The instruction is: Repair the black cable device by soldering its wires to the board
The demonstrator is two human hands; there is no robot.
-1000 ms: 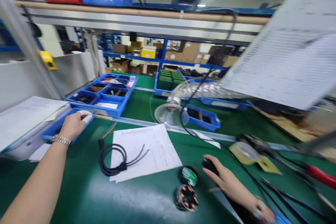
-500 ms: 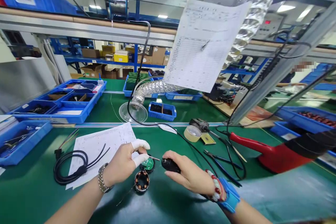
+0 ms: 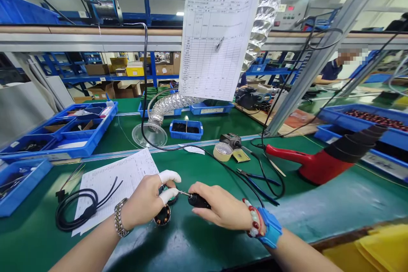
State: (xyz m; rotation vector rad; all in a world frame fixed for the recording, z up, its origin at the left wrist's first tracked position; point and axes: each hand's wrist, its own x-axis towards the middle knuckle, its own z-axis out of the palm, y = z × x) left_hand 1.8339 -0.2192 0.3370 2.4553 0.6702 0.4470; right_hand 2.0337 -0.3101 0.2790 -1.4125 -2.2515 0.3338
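My left hand (image 3: pixel 143 202), with white finger cots on thumb and forefinger, pinches the far end of a thin metal screwdriver bit (image 3: pixel 183 193). The bit's other end meets the nose of a black-handled screwdriver (image 3: pixel 200 201), which lies sideways in my right hand (image 3: pixel 223 207). Just under my left fingertips sits a round motor stator (image 3: pixel 162 216) with copper windings. Partly covered by those fingers is a green circuit board (image 3: pixel 173 200) on a round part.
Left of my hands, a coiled black cable (image 3: pixel 76 204) lies over printed sheets (image 3: pixel 127 165). On the right are pliers (image 3: pixel 258 182), a tape roll (image 3: pixel 222 151) and a red heat gun (image 3: pixel 325 163). A fume hood (image 3: pixel 149 135) and blue bins (image 3: pixel 186 131) stand behind. A co-worker (image 3: pixel 331 68) sits further back.
The view has swung to the right. The small gap between the bit and the screwdriver's nose has closed, and both hands remain in front of the stator and board.
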